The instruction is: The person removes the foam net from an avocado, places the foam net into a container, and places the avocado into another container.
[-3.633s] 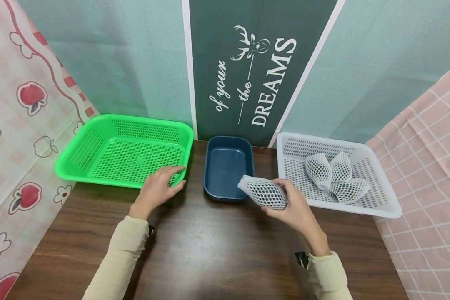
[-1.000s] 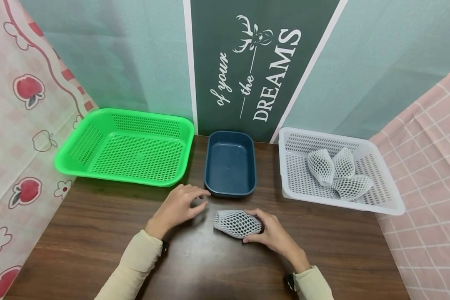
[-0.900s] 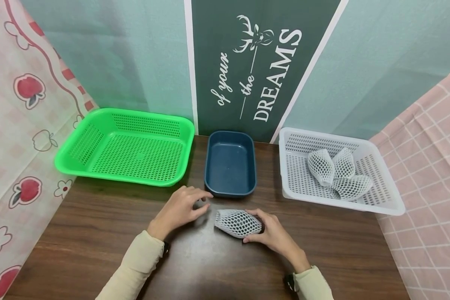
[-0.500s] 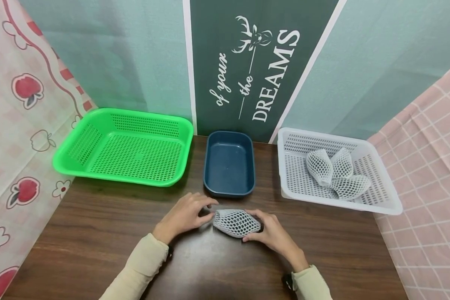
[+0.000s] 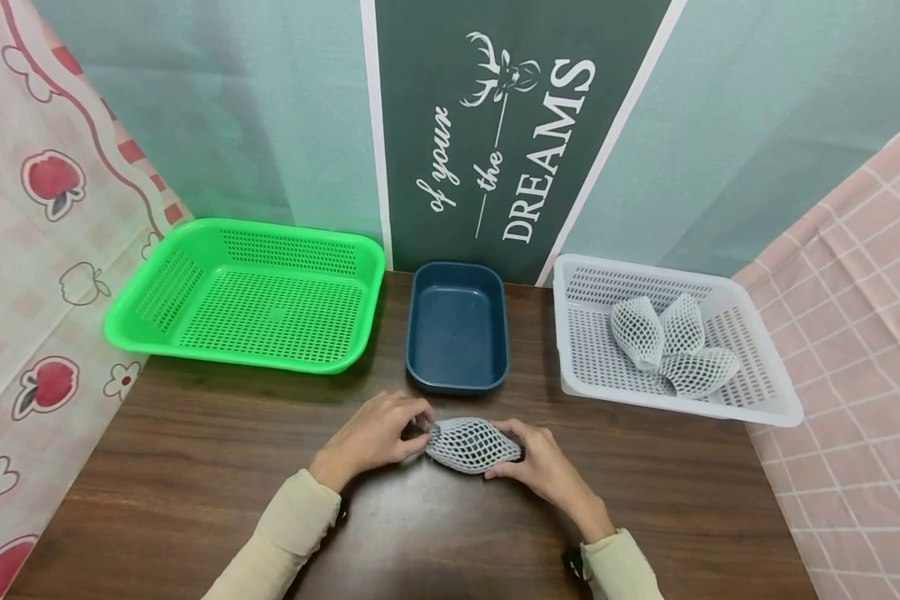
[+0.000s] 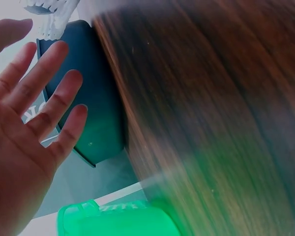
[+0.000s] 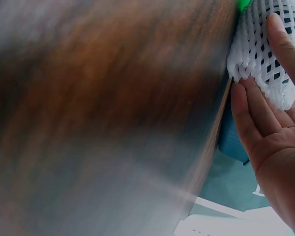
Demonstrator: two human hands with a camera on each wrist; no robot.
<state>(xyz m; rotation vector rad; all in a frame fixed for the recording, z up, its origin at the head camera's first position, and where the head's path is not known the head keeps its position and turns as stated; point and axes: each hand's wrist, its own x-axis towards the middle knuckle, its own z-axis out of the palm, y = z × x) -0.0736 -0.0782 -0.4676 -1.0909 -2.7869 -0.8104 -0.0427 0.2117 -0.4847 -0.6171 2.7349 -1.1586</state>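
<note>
A white foam net sleeve (image 5: 474, 445) lies on its side over the brown table, and something dark shows through its mesh. My right hand (image 5: 547, 467) grips its right end, thumb on the near side and fingers on the far side; the right wrist view shows the thumb laid across the netting (image 7: 258, 54). At the opposite end, my left hand (image 5: 375, 437) pinches the narrowed tip between thumb and forefinger. In the left wrist view, the other fingers (image 6: 54, 105) are spread, with the sleeve's frayed end (image 6: 51, 24) near the thumb.
A dark blue tray (image 5: 457, 379) stands just behind the hands. To the left is a green perforated basket (image 5: 270, 360) with a bare floor. At right, a white basket (image 5: 585, 387) holds 3 more foam net sleeves (image 5: 637, 331). Patterned cloths hang around the table.
The right hand brought the sleeve from beside the white basket to the table's middle. My left hand moved from the green basket to the sleeve's left end, which now looks narrower.
</note>
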